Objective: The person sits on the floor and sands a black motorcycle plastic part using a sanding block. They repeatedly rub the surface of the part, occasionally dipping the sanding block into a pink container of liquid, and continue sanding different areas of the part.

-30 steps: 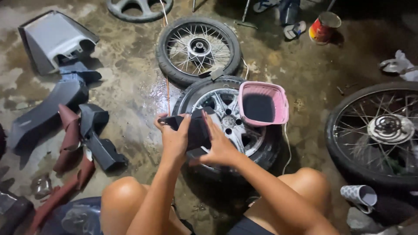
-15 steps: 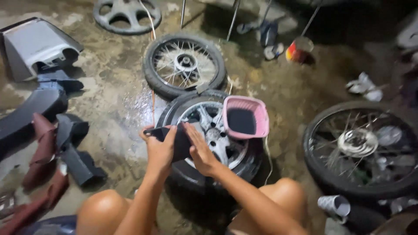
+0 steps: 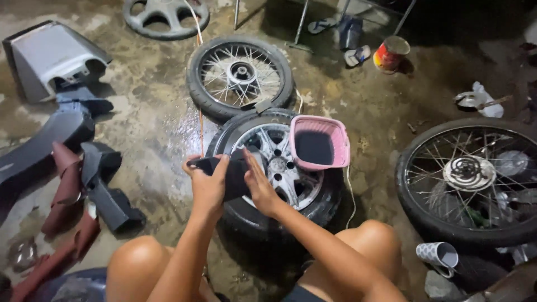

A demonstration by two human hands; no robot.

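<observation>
A dark, floppy strip of rubber (image 3: pixel 224 176) is gripped in both hands over the near-left rim of a cast-alloy wheel with its tyre (image 3: pixel 274 179), which lies flat on the wet concrete floor (image 3: pixel 156 128) directly in front of the knees. The left hand (image 3: pixel 208 187) is closed around the strip's left part, fingers curled over its top edge; the right hand (image 3: pixel 258 187) is pressed flatter against its right part, fingers stretched toward twelve o'clock, with the thumb hidden. The strip is matte black, limp and folded, and whether it is a piece of inner tube or a cloth cannot be told.

As a judgement, the work on this wheel appears to be in its middle: the tyre is seated around the rim, the floor at ten o'clock is shiny with water, and a pink square basin (image 3: pixel 319 148) is rested on the wheel's right side at two o'clock from the hands. How much of the rim has been covered is not shown.

A spoked wheel (image 3: pixel 240 75) is laid at twelve o'clock, a larger spoked wheel (image 3: pixel 470 179) at three o'clock, and grey and maroon body panels (image 3: pixel 67 168) at nine o'clock.
</observation>
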